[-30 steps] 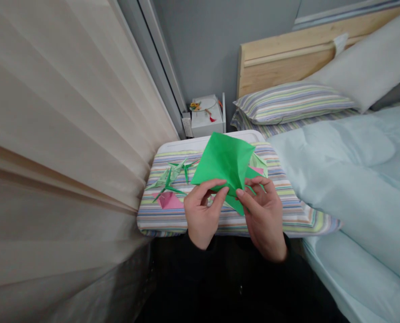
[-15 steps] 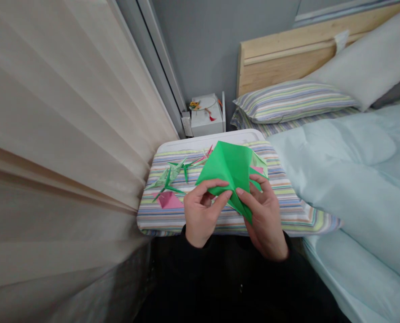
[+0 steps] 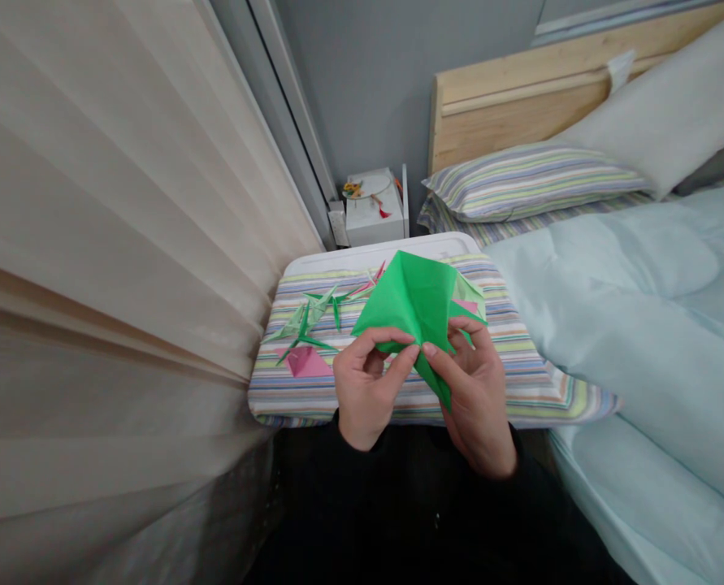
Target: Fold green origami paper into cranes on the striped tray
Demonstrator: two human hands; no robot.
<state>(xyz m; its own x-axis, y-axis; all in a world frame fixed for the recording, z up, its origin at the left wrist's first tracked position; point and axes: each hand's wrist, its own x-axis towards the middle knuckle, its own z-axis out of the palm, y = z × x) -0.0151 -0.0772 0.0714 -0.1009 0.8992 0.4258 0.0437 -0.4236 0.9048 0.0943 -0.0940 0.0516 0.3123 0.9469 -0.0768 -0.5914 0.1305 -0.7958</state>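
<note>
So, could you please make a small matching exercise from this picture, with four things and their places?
Things:
1. green origami paper
2. pink folded paper
3. white box
4. striped pillow

Places:
A. behind the striped cushion, by the grey wall
B. on the bed, below the wooden headboard
C. lying on that cushion
D. held by the left hand and right hand

Pairs: 1-D, 2-C, 3-A, 4-B

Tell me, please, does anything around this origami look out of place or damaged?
Only the setting seems odd: green origami cranes and folded pink paper lie scattered on a soft striped cushion. The green paper sheet pinched by the left hand and right hand looks undamaged.
</note>
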